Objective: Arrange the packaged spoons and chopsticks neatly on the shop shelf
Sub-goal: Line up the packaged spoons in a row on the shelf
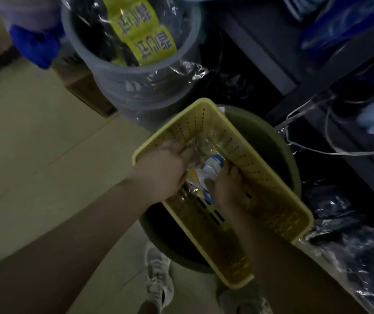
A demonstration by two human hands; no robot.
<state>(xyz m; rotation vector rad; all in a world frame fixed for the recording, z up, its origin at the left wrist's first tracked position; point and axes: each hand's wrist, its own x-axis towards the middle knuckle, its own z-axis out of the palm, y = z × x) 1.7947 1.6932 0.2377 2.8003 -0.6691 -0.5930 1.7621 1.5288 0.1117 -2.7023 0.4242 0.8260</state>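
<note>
A yellow perforated basket (279,205) rests on a dark green basin (279,152) on the floor. Inside it lie clear plastic packs (206,171) with blue, white and yellow labels. My left hand (165,168) reaches in from the left and its fingers curl over the packs' upper end. My right hand (226,184) grips the packs from the right side. The packs' contents are mostly hidden by my hands and glare.
A grey bucket (136,82) behind the basket holds dark packaged goods with yellow labels (140,30). Dark shop shelving (317,71) with wrapped goods runs along the right. Beige tiled floor (34,155) lies to the left. My shoes (158,282) show below.
</note>
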